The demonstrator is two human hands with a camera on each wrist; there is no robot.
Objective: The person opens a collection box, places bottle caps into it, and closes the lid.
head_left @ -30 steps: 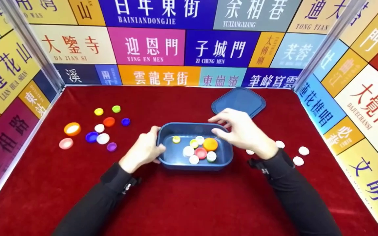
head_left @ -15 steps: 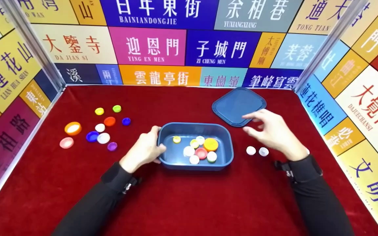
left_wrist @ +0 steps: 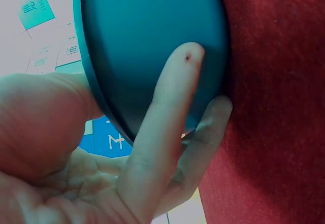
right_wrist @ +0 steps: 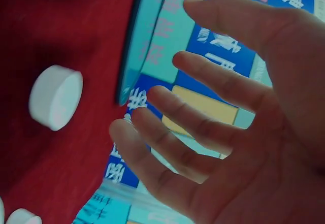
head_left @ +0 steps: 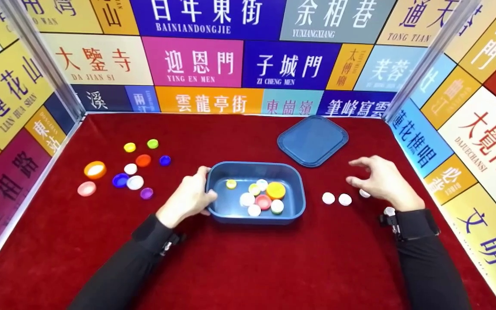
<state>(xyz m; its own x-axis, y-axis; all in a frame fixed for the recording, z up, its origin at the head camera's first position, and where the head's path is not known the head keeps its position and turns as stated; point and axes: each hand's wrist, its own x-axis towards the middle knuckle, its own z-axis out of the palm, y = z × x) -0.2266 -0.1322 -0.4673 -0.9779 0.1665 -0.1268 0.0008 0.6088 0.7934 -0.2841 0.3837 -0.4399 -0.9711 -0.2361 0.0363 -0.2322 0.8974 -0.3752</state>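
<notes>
My left hand (head_left: 190,196) grips the left end of a blue rectangular plastic box (head_left: 256,220), thumb over the rim. In the left wrist view, straight fingers (left_wrist: 170,99) lie against the outside of the box wall (left_wrist: 147,26). Several bottle caps are inside it, among them an orange cap (head_left: 276,190) and a pink-red cap (head_left: 263,202). To the right, my right hand (head_left: 383,181) hovers above white caps with relaxed, spread fingers and holds nothing. One white cap (head_left: 364,193) is partly hidden beneath it; the right wrist view shows a white cap (right_wrist: 56,98) beyond the fingertips.
A flat blue lid (head_left: 312,141) lies behind the box on the red cloth (head_left: 248,267). More white caps (head_left: 328,198) lie to the box's right. Several coloured caps, including an orange one (head_left: 95,170) and a purple one (head_left: 147,193), are scattered left. Printed panels (head_left: 205,60) enclose the back and sides.
My right hand has moved from over the box's right end out to the right, above the white caps. The left hand and the box have stayed in place.
</notes>
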